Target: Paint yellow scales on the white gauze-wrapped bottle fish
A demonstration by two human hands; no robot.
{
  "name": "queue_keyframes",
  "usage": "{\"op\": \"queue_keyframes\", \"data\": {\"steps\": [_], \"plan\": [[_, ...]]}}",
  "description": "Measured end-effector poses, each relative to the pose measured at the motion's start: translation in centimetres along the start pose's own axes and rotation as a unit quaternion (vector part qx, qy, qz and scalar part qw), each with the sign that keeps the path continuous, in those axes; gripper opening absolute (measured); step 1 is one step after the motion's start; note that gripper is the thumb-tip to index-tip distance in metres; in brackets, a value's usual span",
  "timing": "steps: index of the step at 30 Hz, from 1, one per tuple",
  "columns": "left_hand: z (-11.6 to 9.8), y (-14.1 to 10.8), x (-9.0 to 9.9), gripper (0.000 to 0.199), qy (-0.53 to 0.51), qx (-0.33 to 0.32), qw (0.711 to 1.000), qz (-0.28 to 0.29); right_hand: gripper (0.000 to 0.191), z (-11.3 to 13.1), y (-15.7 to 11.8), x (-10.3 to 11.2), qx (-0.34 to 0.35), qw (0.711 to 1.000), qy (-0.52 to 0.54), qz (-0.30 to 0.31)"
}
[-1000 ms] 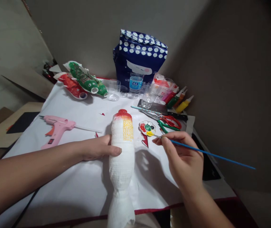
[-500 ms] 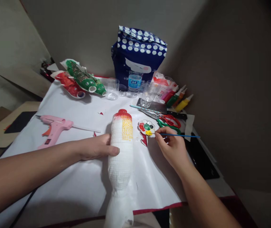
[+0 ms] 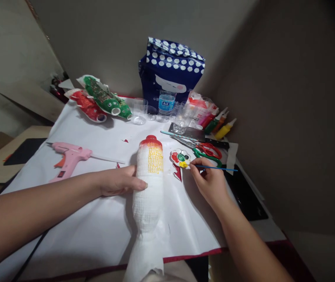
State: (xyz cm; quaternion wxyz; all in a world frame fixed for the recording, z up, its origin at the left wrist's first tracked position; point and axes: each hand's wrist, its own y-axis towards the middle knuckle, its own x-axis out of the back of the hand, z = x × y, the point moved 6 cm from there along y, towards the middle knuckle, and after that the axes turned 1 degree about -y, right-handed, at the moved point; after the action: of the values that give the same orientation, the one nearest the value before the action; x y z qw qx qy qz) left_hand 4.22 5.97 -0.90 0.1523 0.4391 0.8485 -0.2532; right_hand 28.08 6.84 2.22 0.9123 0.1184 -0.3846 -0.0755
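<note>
My left hand is wrapped round the side of a white gauze-covered bottle, its thumb lying across the front. The bottle's neck end is painted red, with a yellow patch below it. Between the fingertips of my right hand is a thin blue paintbrush. Its tip is at the yellow paint in a flower-shaped palette, which also has red, green and black paint. The fingers of my left hand behind the bottle are hidden.
A pink glue gun lies left. Red and green fish figures stand back left, beside clear cups and a blue bag. Scissors, a knife, paint bottles and a black tablet-like object are on the right.
The view has shifted slightly. My right hand and the brush have moved a little left, with the tip still at the yellow paint. The bottle's lower end has swung slightly left.
</note>
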Motion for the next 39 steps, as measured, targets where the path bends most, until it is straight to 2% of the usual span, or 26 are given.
{"op": "queue_keyframes", "data": {"steps": [4,14,20,24,26,29,33,39], "plan": [[0.0,0.1,0.0,0.060,0.001,0.001,1.000,-0.003,0.014,0.1,0.0,-0.1,-0.003,1.000,-0.007,0.004],[0.2,0.5,-0.1,0.092,0.002,-0.040,0.998,0.049,0.013,0.1,-0.1,-0.2,-0.004,1.000,-0.001,0.000],[0.1,0.5,0.0,0.093,0.007,-0.041,0.998,0.053,0.011,0.2,-0.1,0.2,-0.013,0.999,0.035,-0.023],[0.4,0.5,0.4,0.089,0.006,-0.030,0.999,0.036,0.012,1.7,-0.9,1.1,-0.022,0.994,0.089,-0.052],[0.6,0.5,0.6,0.086,0.006,-0.026,0.999,0.029,0.013,3.1,-1.8,1.6,-0.027,0.987,0.147,-0.064],[0.5,0.4,0.7,0.079,0.008,-0.029,0.999,0.019,0.009,5.4,-3.3,1.6,-0.036,0.952,0.296,-0.064],[0.3,0.4,0.5,0.074,0.015,-0.032,0.999,0.017,0.005,7.7,-4.5,0.5,-0.027,0.933,0.353,-0.059],[0.2,0.5,0.3,0.072,0.011,-0.035,0.999,0.028,0.007,8.0,-4.6,-1.3,-0.045,0.915,0.398,-0.045]]}}
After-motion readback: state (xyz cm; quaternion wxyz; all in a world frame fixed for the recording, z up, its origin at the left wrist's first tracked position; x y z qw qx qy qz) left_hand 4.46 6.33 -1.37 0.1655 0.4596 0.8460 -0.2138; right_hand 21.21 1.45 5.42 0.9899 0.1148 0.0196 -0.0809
